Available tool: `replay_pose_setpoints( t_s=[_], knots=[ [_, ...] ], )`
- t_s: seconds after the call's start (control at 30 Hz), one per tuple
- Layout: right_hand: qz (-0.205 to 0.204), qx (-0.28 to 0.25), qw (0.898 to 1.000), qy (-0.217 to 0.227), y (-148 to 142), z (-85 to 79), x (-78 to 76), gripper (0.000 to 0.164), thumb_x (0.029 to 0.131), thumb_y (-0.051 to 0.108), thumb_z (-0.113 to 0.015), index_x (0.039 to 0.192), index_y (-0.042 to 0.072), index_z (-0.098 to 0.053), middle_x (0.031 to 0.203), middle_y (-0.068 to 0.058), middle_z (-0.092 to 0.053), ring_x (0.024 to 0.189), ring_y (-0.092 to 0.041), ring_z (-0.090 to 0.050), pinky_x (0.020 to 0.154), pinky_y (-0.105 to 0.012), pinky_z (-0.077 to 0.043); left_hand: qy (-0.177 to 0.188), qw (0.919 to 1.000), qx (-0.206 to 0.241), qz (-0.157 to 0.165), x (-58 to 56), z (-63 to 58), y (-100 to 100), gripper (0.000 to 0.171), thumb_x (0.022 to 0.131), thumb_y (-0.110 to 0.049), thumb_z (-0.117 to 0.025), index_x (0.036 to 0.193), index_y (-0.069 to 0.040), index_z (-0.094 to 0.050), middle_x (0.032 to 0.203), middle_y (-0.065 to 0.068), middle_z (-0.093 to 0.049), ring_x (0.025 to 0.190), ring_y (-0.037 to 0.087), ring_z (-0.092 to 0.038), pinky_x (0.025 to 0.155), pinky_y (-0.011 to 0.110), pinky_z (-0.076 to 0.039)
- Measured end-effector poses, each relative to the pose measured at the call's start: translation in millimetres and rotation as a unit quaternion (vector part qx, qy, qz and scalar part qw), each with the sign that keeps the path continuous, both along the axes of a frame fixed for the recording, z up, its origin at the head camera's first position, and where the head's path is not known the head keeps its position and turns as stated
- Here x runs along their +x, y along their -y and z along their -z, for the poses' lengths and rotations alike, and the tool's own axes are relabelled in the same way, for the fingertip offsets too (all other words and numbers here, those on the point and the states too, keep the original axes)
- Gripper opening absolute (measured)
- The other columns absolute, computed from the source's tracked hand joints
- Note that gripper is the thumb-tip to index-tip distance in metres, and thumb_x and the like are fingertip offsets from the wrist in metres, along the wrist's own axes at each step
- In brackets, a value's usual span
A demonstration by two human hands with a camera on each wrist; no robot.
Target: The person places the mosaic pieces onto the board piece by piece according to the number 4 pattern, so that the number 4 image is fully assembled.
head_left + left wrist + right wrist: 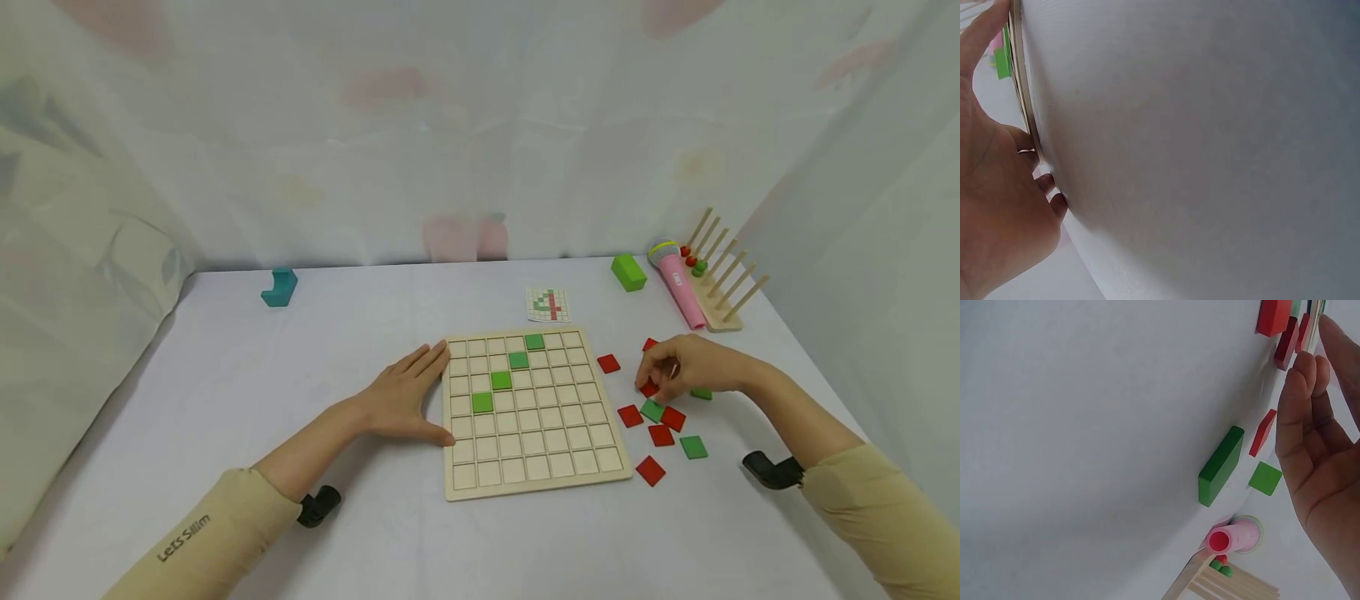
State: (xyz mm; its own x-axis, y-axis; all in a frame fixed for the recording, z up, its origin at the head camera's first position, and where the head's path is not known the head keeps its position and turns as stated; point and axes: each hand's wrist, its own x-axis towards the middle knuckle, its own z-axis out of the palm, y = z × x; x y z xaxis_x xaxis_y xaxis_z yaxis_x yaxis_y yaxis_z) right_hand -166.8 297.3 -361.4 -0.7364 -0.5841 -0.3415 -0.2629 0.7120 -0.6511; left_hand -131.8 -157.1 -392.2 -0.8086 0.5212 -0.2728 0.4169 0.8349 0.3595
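A square wooden grid board (536, 479) lies on the table with several green tiles set in a diagonal line on it. My left hand (405, 396) rests against the board's left edge, fingers and thumb spread; the left wrist view shows the fingertips along that edge. Over a scatter of loose tiles to the right of the board is my right hand (693, 367), its fingers bent and apart from the thumb. Nearest its fingertips are a red tile (648, 389) and a green tile (652, 411). No tile shows between its fingers in the right wrist view (1322, 419).
Behind the board lies a small pattern card (548, 305). A green block (628, 272), a pink microphone (678, 287) and a wooden peg stand (723, 321) with beads are at the back right. A teal block (281, 287) sits at the back left.
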Motion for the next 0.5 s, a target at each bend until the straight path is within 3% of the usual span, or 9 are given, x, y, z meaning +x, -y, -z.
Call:
replay_pose_setpoints(
  t_s=[0.27, 0.5],
  knots=[
    [-0.025, 0.007, 1.000, 0.017, 0.5, 5.5, 3.7, 0.016, 0.080, 0.009, -0.077, 0.092, 0.020, -0.075, 0.075, 0.003, -0.058, 0.076, -0.008, -0.056, 0.069, -0.024, -0.052, 0.000, 1.0000, 0.000, -0.002, 0.6, -0.9, 0.6, 0.128, 0.070, -0.074, -0.071, 0.161, -0.013, -0.005, 0.170, 0.002, 0.002, 0.158, 0.032, -0.002, 0.118, 0.066, -0.021],
    [-0.040, 0.010, 0.999, 0.004, 1.8, 5.6, 6.4, 0.018, 0.078, 0.011, -0.079, 0.092, 0.020, -0.074, 0.076, 0.002, -0.056, 0.074, -0.006, -0.054, 0.066, -0.023, -0.050, 0.002, 1.0000, -0.001, -0.003, 0.2, -0.1, -0.1, 0.128, 0.070, -0.074, -0.071, 0.161, -0.013, -0.004, 0.170, 0.002, 0.003, 0.158, 0.032, -0.002, 0.119, 0.066, -0.021]
  ],
)
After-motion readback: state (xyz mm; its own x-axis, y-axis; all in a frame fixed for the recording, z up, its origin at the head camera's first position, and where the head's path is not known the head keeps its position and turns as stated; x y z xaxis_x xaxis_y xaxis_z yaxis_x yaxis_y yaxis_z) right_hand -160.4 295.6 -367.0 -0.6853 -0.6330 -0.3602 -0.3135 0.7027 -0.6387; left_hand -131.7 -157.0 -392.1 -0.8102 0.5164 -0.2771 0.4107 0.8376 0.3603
